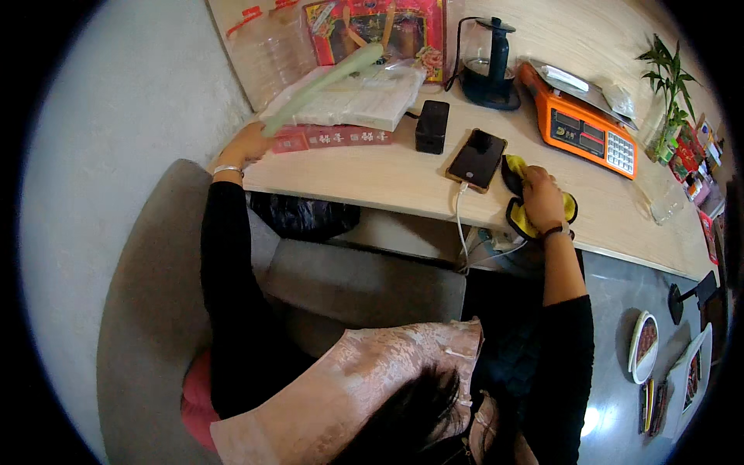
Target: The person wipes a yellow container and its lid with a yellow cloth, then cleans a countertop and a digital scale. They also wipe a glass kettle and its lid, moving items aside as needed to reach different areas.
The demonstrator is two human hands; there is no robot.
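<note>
Near the desk's front edge my right hand (543,197) is closed on a yellow cloth with black trim (517,165), pressed against the wood. A smartphone (478,158) with a white cable plugged in lies just left of the cloth. At the desk's left end my left hand (247,142) is at the lower end of a long pale-green object (325,84), which slants over a white plastic-wrapped package (349,107). Under that package is a flat pink box (334,138). Whether the left fingers grip the green object is unclear.
A black device (432,127) stands left of the phone. Behind are a glass kettle (491,64), an orange digital scale (587,125), a red gift bag (430,40) and clear plastic bottles (267,52). A plant in a glass vase (660,136) stands right. White trays (644,347) sit lower right.
</note>
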